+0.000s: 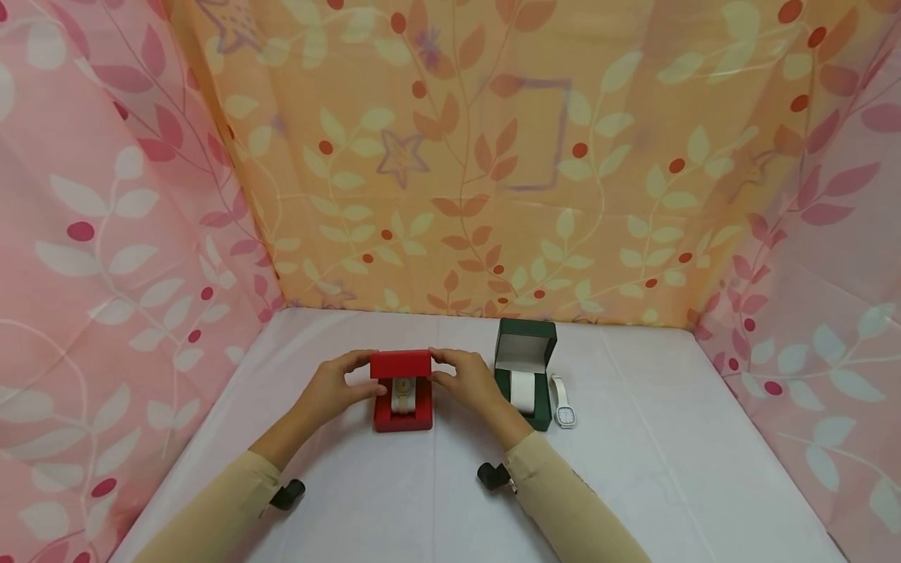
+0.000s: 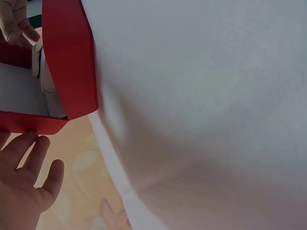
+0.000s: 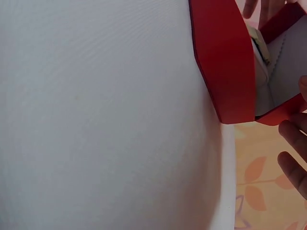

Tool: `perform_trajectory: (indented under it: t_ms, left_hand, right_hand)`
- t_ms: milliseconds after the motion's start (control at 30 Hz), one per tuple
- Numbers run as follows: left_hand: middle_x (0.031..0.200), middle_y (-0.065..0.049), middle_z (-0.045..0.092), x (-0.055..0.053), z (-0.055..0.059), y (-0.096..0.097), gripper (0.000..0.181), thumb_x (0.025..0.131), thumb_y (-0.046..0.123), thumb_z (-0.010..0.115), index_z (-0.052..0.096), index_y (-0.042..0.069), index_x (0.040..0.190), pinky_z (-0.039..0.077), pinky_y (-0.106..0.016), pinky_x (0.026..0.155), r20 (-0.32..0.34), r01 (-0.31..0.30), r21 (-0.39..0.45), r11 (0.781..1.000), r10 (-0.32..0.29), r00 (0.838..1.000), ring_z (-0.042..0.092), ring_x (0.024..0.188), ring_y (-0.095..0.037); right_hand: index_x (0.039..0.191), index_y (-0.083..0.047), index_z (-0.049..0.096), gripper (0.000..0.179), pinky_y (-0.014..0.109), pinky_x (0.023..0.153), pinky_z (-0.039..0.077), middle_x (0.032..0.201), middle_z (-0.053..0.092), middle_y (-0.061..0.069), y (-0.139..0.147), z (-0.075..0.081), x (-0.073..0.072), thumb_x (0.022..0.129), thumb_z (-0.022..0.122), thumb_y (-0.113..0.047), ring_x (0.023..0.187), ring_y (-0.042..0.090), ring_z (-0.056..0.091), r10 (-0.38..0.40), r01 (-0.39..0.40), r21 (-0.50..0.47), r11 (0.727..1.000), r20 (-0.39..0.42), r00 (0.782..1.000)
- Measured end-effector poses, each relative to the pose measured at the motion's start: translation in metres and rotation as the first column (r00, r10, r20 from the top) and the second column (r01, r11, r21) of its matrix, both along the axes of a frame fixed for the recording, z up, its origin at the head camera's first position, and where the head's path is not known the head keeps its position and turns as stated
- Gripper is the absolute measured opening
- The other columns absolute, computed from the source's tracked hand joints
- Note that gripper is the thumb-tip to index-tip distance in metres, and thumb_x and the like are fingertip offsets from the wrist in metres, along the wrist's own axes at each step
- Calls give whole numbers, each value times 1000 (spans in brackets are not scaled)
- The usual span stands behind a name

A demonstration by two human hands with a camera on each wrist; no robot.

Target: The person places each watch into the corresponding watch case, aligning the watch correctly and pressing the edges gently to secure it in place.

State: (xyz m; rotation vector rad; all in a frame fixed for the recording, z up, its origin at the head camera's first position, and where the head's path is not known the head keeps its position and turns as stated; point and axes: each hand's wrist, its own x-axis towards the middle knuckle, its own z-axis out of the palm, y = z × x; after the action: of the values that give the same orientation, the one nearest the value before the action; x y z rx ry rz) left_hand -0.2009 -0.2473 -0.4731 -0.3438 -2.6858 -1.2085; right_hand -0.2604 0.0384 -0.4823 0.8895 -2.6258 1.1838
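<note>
A red watch box (image 1: 403, 424) stands on the white cloth with its lid (image 1: 400, 364) partly raised. Inside, a gold-toned watch (image 1: 403, 391) is wrapped round a pale cushion. My left hand (image 1: 339, 383) holds the lid's left side, forefinger at the top corner and thumb lower down. On the opposite side my right hand (image 1: 466, 379) holds the lid in the same way. The left wrist view shows left fingertips (image 2: 29, 143) against the lid's outer face. Right fingers (image 3: 292, 134) touch the lid's outside in the right wrist view.
Right of the red box, a green watch box (image 1: 540, 407) stands with its lid up and a white cushion (image 1: 522, 391) inside. Beside it lies a white-strapped watch (image 1: 565, 413). Patterned cloth walls (image 1: 450, 156) enclose the white-covered table (image 1: 394, 500) at the back and sides.
</note>
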Motion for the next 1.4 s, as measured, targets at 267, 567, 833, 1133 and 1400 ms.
perform_trajectory:
  t_ms: [267, 567, 833, 1133, 1400]
  left_hand:
    - [131, -6, 70, 6, 2, 6, 64, 84, 63, 74, 67, 24, 134, 51, -61, 101, 20, -44, 45, 998, 43, 999, 61, 123, -41]
    - [125, -1, 73, 12, 1, 11, 66, 83, 59, 78, 67, 22, 136, 51, -54, 104, 34, -88, 75, 993, 85, 996, 63, 123, -26]
    - [125, -6, 73, 15, 2, 16, 72, 82, 54, 81, 64, 13, 139, 51, -52, 104, 57, -106, 94, 990, 101, 993, 64, 123, -27]
    - [129, -9, 71, 21, 5, 20, 69, 81, 48, 84, 68, 8, 135, 49, -52, 107, 99, -132, 201, 971, 114, 989, 62, 127, -31]
    - [134, -12, 68, 23, 2, 22, 69, 80, 46, 85, 67, 9, 136, 54, -50, 100, 123, -148, 274, 950, 118, 985, 61, 127, -34]
  right_hand:
    - [145, -19, 59, 61, 45, 107, 50, 135, 68, 3, 4, 4, 5, 91, 79, -38, 128, 22, 63, 36, -38, 14, 999, 117, 992]
    - [147, -22, 57, 69, 51, 107, 50, 141, 64, 1, 5, 8, 15, 88, 75, -54, 133, 25, 59, 37, -29, -40, 999, 210, 977]
    - [146, -21, 57, 69, 49, 107, 50, 141, 63, 0, 3, 10, 22, 87, 77, -52, 133, 24, 59, 7, 5, -56, 998, 217, 976]
    - [142, -20, 61, 64, 50, 107, 50, 135, 67, -1, -2, 13, 29, 87, 80, -46, 129, 23, 62, -35, 59, -90, 994, 244, 969]
    - [142, -18, 62, 64, 54, 108, 48, 135, 67, 2, -3, 12, 35, 86, 81, -43, 130, 25, 62, -40, 87, -146, 985, 299, 953]
